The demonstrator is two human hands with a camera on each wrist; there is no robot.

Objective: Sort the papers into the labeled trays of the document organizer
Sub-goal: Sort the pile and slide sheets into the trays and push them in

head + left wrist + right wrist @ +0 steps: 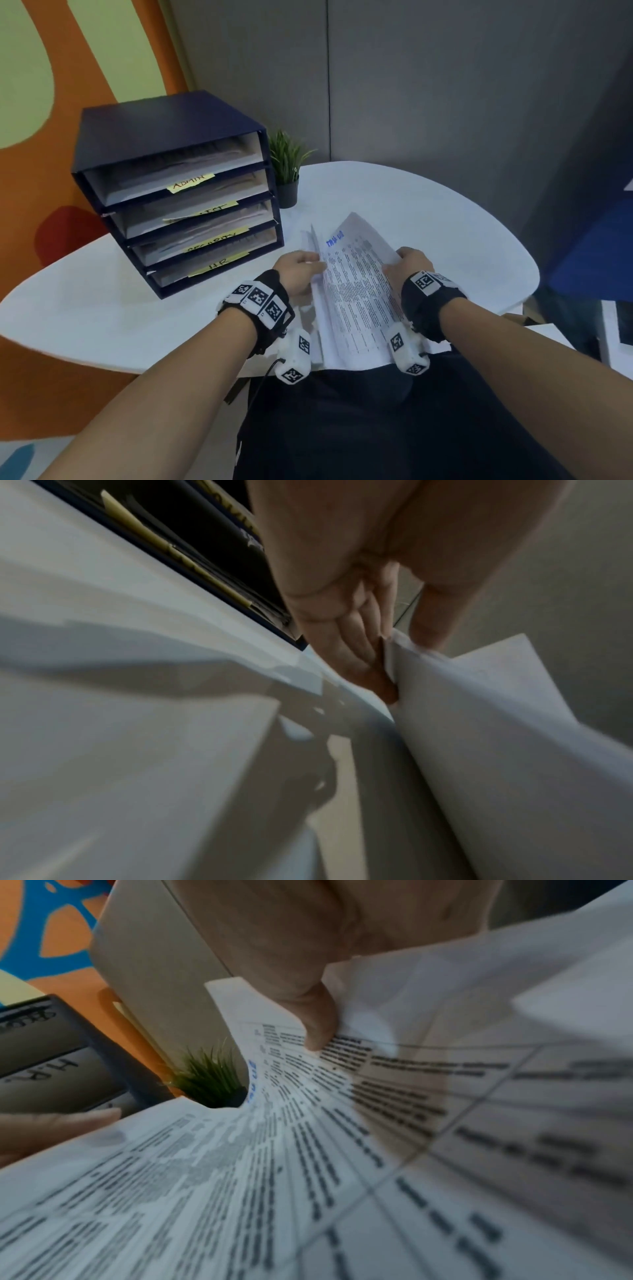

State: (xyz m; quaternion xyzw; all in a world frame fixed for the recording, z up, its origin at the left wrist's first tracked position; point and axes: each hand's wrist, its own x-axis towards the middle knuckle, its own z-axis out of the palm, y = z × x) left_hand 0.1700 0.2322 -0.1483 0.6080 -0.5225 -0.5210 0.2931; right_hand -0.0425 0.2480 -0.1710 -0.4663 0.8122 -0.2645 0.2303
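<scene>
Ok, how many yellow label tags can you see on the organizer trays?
4, one on each tray front of the document organizer, top to bottom: the ADMIN label, a partly hidden label, the SECURITY label and the HR label. No others show.

A sheaf of white printed papers (356, 291) is held up off the white table's near edge, tilted, its top sheet covered in a dense table of small black text with a blue handwritten note near the top. The sheets fan apart along the left side. The dark blue document organizer (174, 192) stands upright toward the table's far left edge, its four stacked trays all holding papers and bearing yellow labels: ADMIN, an unclear one, SECURITY, HR.
</scene>
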